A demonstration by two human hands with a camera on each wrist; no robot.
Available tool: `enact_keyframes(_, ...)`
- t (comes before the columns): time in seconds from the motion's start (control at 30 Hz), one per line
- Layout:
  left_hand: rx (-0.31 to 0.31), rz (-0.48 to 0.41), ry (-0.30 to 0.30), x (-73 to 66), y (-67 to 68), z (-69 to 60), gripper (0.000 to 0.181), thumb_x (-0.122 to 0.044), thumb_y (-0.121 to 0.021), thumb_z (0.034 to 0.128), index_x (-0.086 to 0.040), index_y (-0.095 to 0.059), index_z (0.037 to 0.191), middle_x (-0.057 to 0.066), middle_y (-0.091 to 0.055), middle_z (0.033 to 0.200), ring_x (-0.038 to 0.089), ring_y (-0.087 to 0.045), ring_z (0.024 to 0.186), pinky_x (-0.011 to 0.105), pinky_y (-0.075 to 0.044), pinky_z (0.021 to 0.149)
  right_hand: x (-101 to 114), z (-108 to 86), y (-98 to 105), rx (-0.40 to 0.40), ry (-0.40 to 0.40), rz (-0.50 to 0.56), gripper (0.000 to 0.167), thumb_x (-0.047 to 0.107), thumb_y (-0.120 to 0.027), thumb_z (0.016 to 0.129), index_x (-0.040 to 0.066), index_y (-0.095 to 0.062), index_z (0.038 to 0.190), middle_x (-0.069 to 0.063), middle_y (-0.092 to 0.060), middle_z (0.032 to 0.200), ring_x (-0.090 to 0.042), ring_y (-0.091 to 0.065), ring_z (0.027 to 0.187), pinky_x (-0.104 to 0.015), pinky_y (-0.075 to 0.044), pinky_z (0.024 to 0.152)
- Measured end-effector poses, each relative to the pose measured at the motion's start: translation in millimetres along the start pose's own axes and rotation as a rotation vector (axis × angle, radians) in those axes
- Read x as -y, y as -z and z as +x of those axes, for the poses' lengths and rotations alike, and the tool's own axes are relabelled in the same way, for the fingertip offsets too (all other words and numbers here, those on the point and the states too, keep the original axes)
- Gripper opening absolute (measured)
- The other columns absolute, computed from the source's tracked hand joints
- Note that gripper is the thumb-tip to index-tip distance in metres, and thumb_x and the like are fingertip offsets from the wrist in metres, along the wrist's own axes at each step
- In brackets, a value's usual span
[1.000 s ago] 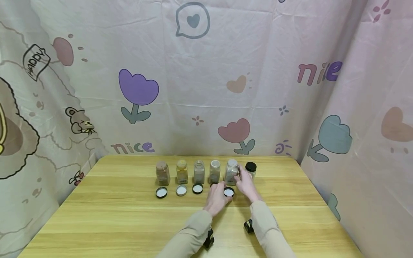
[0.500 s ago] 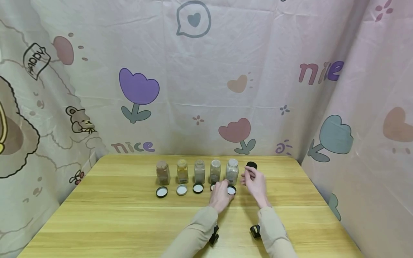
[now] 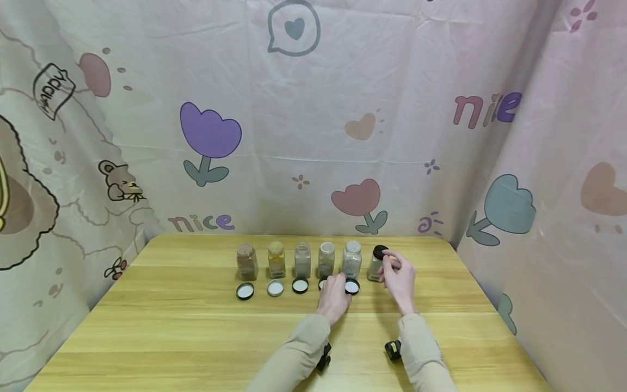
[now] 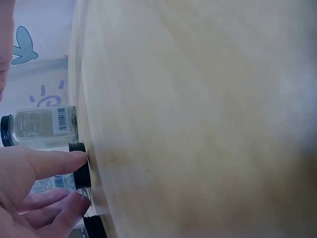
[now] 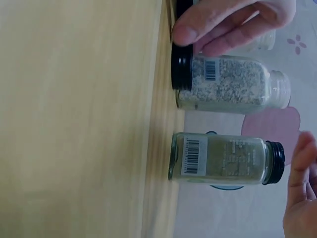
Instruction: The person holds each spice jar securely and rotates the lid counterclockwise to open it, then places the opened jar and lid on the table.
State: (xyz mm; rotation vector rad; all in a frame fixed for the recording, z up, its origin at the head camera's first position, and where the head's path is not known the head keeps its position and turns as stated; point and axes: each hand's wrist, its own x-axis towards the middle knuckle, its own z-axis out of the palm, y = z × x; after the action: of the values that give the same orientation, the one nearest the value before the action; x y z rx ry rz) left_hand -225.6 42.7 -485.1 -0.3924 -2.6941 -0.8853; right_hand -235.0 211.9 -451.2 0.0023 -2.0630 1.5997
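In the head view my left hand (image 3: 334, 296) holds the edge of a black jar lid (image 3: 351, 287), lying white lining up in front of an uncapped jar of greyish grains (image 3: 351, 260). The left wrist view shows the thumb and fingers on either side of that lid (image 4: 81, 173). My right hand (image 3: 399, 277) hovers beside the rightmost spice jar (image 3: 376, 267), which stands upright under its black cap (image 3: 380, 251). In the right wrist view a gap separates the right hand's fingers (image 5: 302, 158) from that cap (image 5: 275, 162); they are loosely bent and hold nothing.
To the left stand more uncapped jars: reddish-brown (image 3: 247, 264), yellow (image 3: 276, 262), and two pale ones (image 3: 302, 262), (image 3: 326, 262). Their lids (image 3: 245, 291) lie in front, one partly hidden by my left hand. A patterned curtain (image 3: 294, 136) hangs behind the wooden table (image 3: 171, 326).
My right hand has left the jar of greyish grains and moved right, beside the capped jar. The left hand has shifted slightly right and away from me with the lid.
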Motion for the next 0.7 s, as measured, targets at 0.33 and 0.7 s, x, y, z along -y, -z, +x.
enact_keyframes(0.33,-0.024,-0.089,-0.033,0.7,7.6,-4.3,0.020,0.006,-0.080,0.0743,-0.001,-0.070,0.090,0.012,-0.075,0.086,0.027,-0.072,0.082,0.032,-0.059,0.066,29,-4.6,5,-0.127,0.126,-0.026,0.022,-0.012,-0.063,0.088,-0.014,-0.065,0.110,-0.019,-0.062,0.076,0.002,-0.052,0.060,-0.006,-0.046,0.055)
enact_keyframes(0.7,0.056,-0.292,0.016,7.0,20.2,-11.5,0.037,0.007,-0.079,0.0765,0.008,-0.068,0.112,0.022,-0.073,0.107,0.029,-0.073,0.093,0.034,-0.064,0.084,21,-2.8,6,-0.080,0.112,-0.016,0.061,-0.004,-0.072,0.085,-0.010,-0.045,0.139,-0.026,-0.048,0.125,-0.014,-0.041,0.102,-0.029,-0.044,0.087)
